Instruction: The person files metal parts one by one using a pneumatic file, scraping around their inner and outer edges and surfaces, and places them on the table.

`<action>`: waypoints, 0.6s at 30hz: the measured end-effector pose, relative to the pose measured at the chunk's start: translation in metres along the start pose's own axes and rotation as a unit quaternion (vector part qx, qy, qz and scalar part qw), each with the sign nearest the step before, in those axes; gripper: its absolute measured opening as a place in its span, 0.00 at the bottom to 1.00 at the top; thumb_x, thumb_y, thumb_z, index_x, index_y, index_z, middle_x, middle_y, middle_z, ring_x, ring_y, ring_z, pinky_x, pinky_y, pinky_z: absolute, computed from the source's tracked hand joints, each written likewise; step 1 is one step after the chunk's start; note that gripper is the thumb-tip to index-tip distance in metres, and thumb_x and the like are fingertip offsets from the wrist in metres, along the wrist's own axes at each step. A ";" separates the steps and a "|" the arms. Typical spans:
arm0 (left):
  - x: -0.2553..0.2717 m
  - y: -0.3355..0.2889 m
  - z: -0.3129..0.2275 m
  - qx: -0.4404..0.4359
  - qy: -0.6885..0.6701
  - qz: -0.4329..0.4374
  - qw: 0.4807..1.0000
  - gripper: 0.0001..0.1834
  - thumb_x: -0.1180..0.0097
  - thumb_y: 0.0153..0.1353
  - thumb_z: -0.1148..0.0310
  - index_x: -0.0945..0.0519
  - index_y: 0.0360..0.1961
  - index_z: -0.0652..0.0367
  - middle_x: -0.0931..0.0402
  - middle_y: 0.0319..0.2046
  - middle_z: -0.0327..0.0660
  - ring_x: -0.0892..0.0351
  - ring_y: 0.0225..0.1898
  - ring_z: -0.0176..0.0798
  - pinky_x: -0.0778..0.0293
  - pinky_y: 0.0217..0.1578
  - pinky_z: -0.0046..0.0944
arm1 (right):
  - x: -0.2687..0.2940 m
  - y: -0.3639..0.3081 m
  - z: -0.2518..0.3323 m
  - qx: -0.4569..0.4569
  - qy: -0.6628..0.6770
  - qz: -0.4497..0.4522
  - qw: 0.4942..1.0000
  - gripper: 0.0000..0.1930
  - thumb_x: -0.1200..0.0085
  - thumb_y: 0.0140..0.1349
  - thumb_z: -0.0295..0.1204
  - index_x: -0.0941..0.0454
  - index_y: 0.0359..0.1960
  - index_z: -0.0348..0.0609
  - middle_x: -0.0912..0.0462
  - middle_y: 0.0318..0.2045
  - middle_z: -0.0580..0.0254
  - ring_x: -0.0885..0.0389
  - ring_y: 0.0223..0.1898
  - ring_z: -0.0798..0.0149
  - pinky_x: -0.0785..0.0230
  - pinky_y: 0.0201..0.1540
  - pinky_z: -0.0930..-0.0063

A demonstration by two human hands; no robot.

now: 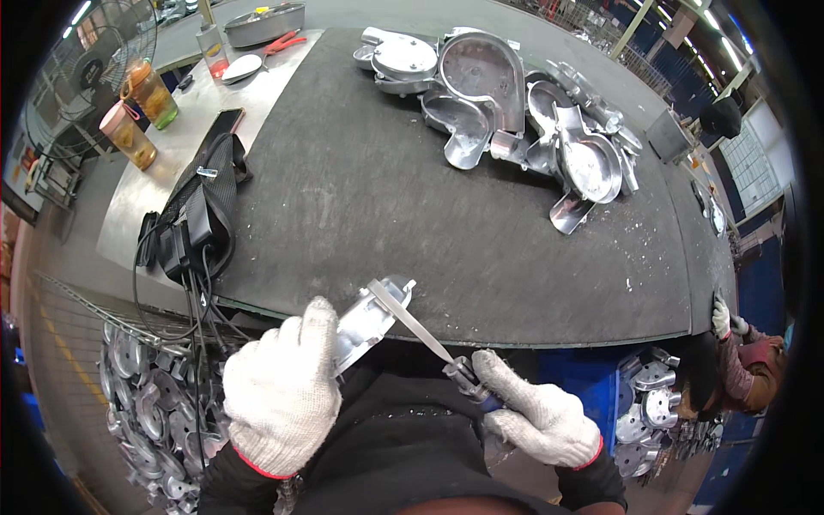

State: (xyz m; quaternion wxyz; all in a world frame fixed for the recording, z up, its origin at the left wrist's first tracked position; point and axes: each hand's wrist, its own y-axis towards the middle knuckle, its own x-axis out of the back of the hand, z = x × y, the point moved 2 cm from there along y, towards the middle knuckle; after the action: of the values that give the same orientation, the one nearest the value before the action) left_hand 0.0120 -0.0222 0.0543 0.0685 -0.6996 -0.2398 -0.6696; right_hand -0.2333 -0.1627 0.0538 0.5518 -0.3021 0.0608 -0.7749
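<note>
At the near edge of the dark-grey table (360, 223), a silver metal casting (354, 331) is gripped by the white-gloved left hand (286, 388), a flat grey file (414, 324) by the right hand (545, 421). Open room is bounded by piled silver castings (479, 73) and a black bag (206, 202).

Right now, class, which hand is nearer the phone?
Left: in this view, the left hand is below the phone, slightly right; the right hand is much farther right.
</note>
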 end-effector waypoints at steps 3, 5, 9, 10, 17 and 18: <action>0.002 0.008 -0.003 -0.028 0.035 0.002 0.999 0.23 0.37 0.56 0.66 0.21 0.54 0.58 0.25 0.28 0.35 0.20 0.27 0.37 0.28 0.28 0.40 | 0.004 -0.002 0.000 0.042 -0.002 -0.013 0.999 0.38 0.40 0.67 0.27 0.40 0.78 0.42 0.15 0.56 0.48 0.10 0.44 0.56 0.19 0.46 0.68; 0.005 0.011 -0.005 -0.037 0.066 0.000 0.997 0.21 0.38 0.58 0.66 0.20 0.54 0.57 0.26 0.28 0.33 0.21 0.26 0.36 0.30 0.28 0.39 | 0.004 -0.005 0.006 0.132 -0.061 -0.050 0.988 0.38 0.37 0.63 0.25 0.36 0.76 0.39 0.18 0.62 0.46 0.10 0.45 0.60 0.20 0.47 0.72; 0.008 0.019 -0.011 0.003 0.019 0.036 0.999 0.26 0.37 0.51 0.76 0.23 0.55 0.56 0.23 0.30 0.41 0.18 0.31 0.49 0.25 0.34 0.48 | 0.005 -0.012 0.013 0.072 -0.296 -0.050 0.951 0.40 0.36 0.60 0.28 0.34 0.76 0.49 0.15 0.57 0.46 0.09 0.38 0.55 0.18 0.40 0.68; 0.008 0.021 -0.012 -0.001 0.020 0.028 0.999 0.25 0.37 0.52 0.76 0.23 0.54 0.56 0.23 0.30 0.41 0.18 0.32 0.48 0.25 0.34 0.48 | 0.007 -0.010 0.001 0.102 -0.233 -0.036 0.967 0.40 0.37 0.61 0.29 0.36 0.77 0.47 0.16 0.59 0.48 0.10 0.37 0.59 0.19 0.39 0.69; 0.007 0.024 -0.016 -0.003 0.038 0.045 0.998 0.26 0.36 0.51 0.77 0.23 0.54 0.57 0.21 0.32 0.41 0.17 0.35 0.47 0.25 0.37 0.47 | 0.004 -0.007 -0.011 -0.133 0.352 0.124 0.918 0.40 0.50 0.75 0.30 0.56 0.83 0.49 0.22 0.53 0.61 0.26 0.36 0.72 0.29 0.40 0.77; 0.006 0.024 -0.017 -0.004 0.039 0.046 0.998 0.26 0.36 0.51 0.77 0.23 0.54 0.57 0.21 0.32 0.41 0.17 0.35 0.47 0.25 0.37 0.47 | 0.004 -0.008 -0.011 -0.133 0.353 0.125 0.918 0.40 0.50 0.75 0.30 0.56 0.83 0.49 0.22 0.53 0.61 0.26 0.36 0.72 0.29 0.40 0.77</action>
State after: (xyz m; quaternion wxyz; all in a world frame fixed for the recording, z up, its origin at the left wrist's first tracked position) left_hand 0.0069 -0.0483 0.0670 0.1061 -0.6836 -0.2020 -0.6932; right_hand -0.2463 -0.1661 0.0503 0.5412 -0.0690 0.3915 -0.7410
